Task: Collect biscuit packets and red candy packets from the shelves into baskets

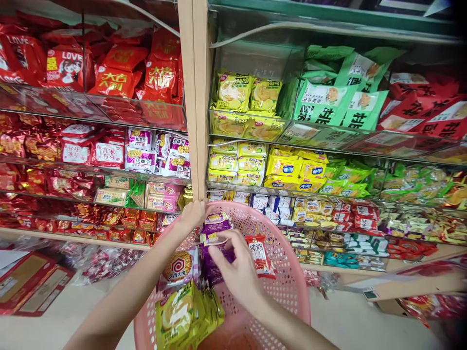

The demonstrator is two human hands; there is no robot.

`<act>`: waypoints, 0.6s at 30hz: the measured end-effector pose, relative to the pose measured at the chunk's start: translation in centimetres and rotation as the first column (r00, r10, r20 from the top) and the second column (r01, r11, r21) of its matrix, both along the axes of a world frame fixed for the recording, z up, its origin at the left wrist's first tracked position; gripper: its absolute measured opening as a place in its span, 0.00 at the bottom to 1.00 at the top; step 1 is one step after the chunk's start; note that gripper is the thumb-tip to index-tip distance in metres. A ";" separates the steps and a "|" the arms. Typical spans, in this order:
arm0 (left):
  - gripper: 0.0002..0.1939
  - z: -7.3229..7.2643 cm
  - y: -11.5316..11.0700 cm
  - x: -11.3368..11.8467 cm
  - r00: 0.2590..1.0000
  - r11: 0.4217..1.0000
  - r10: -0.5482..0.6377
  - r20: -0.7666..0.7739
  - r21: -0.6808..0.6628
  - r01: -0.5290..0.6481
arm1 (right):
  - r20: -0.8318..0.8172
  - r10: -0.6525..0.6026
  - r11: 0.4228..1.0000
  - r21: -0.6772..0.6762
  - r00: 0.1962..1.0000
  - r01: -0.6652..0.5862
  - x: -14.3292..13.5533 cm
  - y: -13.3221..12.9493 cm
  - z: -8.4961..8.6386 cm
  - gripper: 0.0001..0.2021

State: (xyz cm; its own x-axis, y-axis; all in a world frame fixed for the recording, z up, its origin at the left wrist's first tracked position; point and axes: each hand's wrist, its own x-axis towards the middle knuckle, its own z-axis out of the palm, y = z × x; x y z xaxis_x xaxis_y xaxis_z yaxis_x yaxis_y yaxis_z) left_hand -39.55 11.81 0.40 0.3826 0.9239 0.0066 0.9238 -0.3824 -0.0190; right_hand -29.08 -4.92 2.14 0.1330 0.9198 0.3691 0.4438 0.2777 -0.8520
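Note:
My left hand (194, 214) is closed on the far rim of a pink perforated basket (292, 272). Inside the basket, my right hand (237, 262) reaches over purple snack packets (212, 260), its thumb and fingers curved but apart; whether it touches them is hard to tell. Yellow-green packets (182, 316) lie stacked at the basket's near left. Beside the purple ones is a round-biscuit packet (178, 267), and a red packet (261, 256) rests to the right of my right hand.
Shelves with clear bins rise ahead, split by a wooden post (195, 97). They hold red bags (116, 73), yellow packets (233, 92) and green bags (328, 99). A flattened red carton (32, 282) lies on the floor at left, and an open box (412, 287) stands at right.

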 end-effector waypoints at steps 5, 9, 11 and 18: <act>0.27 0.2 0.1 0.1 1.000 0.999 -0.005 -0.008 0.037 0.005 | -0.166 -0.088 0.992 0.076 0.982 0.101 1.3 0.3 0.0 0.07; 0.26 0.0 0.2 0.0 1.000 0.999 0.025 -0.010 0.030 -0.025 | -0.209 -0.050 0.992 0.107 0.977 0.074 1.3 0.0 -0.2 0.05; 0.25 -0.4 0.4 0.0 0.999 0.999 0.034 -0.006 0.009 -0.034 | -0.203 -0.025 0.993 0.107 0.979 0.048 1.5 0.0 -0.2 0.05; 0.25 -2.2 0.9 0.4 0.998 0.999 0.039 0.042 -0.002 -0.039 | -0.210 -0.024 0.987 0.150 0.977 0.056 2.3 0.4 -1.2 0.06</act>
